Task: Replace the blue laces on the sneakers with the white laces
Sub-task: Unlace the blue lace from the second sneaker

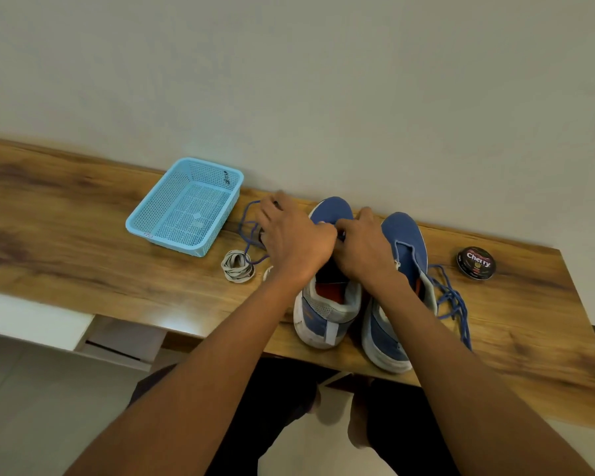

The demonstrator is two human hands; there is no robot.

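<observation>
A: Both hands are down over the left sneaker (pixel 327 304) on the desk (pixel 83 207). The left hand (pixel 294 240) has its fingers curled in at the lace area near the toe, pinching something white there, likely the white lace (pixel 322 223).

B: And the right hand (pixel 363 250)?

A: Curled too, fingertips meeting the left hand's at the same spot. What it grips, the view cannot tell; the knuckles hide it.

B: The blue laces?

A: One blue lace (pixel 249 231) lies loose on the desk left of the hands, beside the blue basket (pixel 186 206). Another blue lace (pixel 452 300) trails right of the right sneaker (pixel 404 262). A coiled white lace (pixel 237 266) sits just in front of the basket. A polish tin (pixel 476 262) stands far right.
</observation>
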